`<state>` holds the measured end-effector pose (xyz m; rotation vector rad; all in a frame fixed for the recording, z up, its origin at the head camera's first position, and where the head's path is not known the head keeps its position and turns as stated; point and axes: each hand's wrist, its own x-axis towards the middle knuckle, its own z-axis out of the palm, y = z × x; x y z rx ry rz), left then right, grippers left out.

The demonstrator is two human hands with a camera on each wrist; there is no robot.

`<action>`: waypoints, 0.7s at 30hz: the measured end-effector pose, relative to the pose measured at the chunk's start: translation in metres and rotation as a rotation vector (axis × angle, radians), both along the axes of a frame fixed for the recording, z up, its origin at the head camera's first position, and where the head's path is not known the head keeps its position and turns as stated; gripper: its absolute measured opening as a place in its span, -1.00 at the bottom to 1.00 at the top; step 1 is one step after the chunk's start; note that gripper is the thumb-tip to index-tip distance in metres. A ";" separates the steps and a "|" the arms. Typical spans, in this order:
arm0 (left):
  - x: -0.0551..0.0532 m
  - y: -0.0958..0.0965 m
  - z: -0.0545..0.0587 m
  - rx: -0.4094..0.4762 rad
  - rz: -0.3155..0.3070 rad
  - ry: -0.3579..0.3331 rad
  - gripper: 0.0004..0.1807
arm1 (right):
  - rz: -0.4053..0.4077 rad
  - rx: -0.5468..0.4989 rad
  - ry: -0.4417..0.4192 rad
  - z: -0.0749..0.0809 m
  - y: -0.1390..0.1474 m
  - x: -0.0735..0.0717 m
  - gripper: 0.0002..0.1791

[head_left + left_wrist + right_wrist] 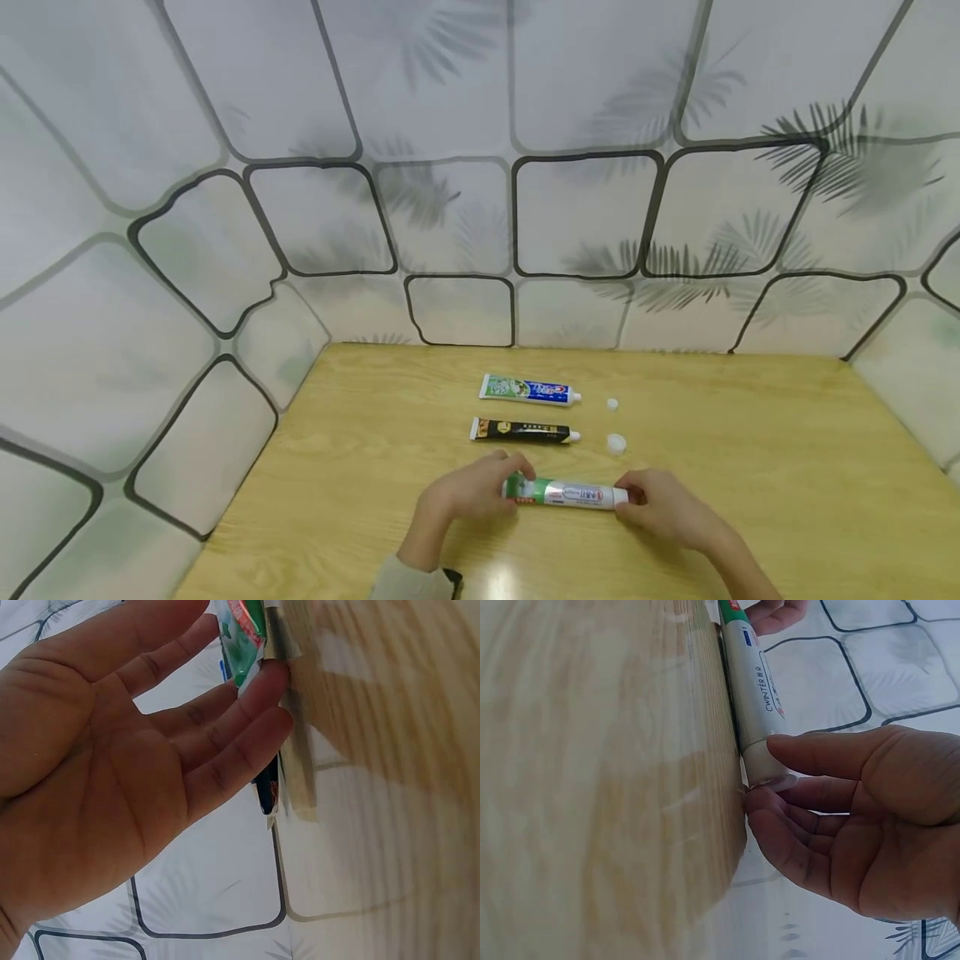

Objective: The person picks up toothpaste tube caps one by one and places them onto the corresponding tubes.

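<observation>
A white and green toothpaste tube (573, 493) lies level along the front of the table, its white cap (761, 761) at the right end. My left hand (480, 492) holds the flat green end between thumb and fingers; the left wrist view shows the fingertips around that end (241, 637). At the other end, my right hand (667, 508) pinches the cap, thumb on the near side in the right wrist view and curled fingers by its tip. Behind lie a black toothpaste tube (523, 431) and a blue and green toothpaste tube (528, 390), both with bare white nozzles pointing right.
Two loose white caps lie right of the rear tubes: a small one (612, 404) and a larger one (617, 443). The wooden table (750, 433) meets a wall covering (457, 308) with a stone-and-leaf pattern at the back and sides.
</observation>
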<state>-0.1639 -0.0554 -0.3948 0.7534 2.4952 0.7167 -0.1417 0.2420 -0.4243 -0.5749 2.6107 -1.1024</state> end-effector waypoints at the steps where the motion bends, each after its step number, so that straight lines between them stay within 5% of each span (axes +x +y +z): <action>1: 0.000 0.000 -0.001 0.000 -0.003 0.003 -0.51 | -0.001 -0.003 0.002 -0.001 0.001 0.000 -0.82; 14: 0.006 0.001 -0.004 -0.019 0.007 0.038 -0.53 | 0.001 -0.020 -0.039 -0.006 0.006 0.005 -0.75; 21: -0.004 0.000 -0.004 -0.025 -0.001 0.056 -0.57 | 0.031 -0.041 -0.079 -0.001 0.016 -0.001 -0.64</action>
